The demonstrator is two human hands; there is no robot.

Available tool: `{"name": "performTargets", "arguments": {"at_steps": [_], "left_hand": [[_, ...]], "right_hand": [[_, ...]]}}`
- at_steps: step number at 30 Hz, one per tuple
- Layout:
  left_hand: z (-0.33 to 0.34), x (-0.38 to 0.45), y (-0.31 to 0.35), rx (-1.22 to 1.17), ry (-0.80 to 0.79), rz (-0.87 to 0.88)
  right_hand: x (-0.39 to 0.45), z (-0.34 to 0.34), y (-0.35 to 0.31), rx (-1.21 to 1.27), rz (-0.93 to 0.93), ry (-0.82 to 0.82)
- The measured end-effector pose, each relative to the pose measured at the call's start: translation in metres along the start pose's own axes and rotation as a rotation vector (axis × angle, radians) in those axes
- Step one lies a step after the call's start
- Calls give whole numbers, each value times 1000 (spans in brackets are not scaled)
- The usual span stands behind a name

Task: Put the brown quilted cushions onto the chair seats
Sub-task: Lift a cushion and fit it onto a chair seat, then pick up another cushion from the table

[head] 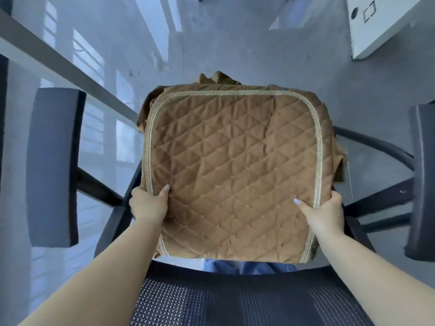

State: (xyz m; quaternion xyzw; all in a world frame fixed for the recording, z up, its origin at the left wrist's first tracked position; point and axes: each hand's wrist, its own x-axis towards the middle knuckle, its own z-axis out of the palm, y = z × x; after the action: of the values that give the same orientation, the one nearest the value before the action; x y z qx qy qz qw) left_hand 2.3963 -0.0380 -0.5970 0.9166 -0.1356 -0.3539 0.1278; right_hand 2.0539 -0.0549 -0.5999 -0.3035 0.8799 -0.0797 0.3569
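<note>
A: Where's the cushion now?
B: Centre of the frame, held flat over the chair between the two armrests. The left hand grips its left edge, thumb on top; the right hand grips the right edge the same way.
A: Is it on the seat?
B: I can't tell. The cushion hides the seat; only the mesh backrest at the bottom, the left armrest and the right armrest show.
A: So how far along?
B: This one looks close to placed, with both hands clamped on it. Loose brown fabric bunches behind its top edge. Other chairs and cushions aren't in view.
</note>
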Motion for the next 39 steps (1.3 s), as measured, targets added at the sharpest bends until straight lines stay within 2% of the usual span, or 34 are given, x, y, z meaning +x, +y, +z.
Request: {"name": "performTargets", "arguments": {"at_steps": [7, 14, 17, 20, 22, 25, 28, 34, 39], "left_hand": [[5, 5, -5, -32, -65, -14], [9, -8, 10, 78, -26, -14], [9, -15, 19, 54, -26, -17], [2, -29, 30, 11, -62, 73], [-7, -43, 42, -76, -148, 156], [-27, -76, 74, -217, -304, 220], [-58, -123, 118, -312, -389, 337], [-133, -235, 213, -398, -469, 595], [-165, -323, 271, -457, -575, 725]], "right_hand": [[9, 6, -4, -54, 48, -37], [11, 5, -8, -87, 48, -90], [7, -2, -18, -87, 23, -107], [-6, -15, -37, -81, -30, -112], [-16, -28, -50, -76, -72, -135], [-36, -56, -82, 23, -140, -266], [-72, -102, -126, 161, -250, -346], [-153, -232, -203, 341, -489, -337], [-196, -340, -212, 412, -625, -251]]}}
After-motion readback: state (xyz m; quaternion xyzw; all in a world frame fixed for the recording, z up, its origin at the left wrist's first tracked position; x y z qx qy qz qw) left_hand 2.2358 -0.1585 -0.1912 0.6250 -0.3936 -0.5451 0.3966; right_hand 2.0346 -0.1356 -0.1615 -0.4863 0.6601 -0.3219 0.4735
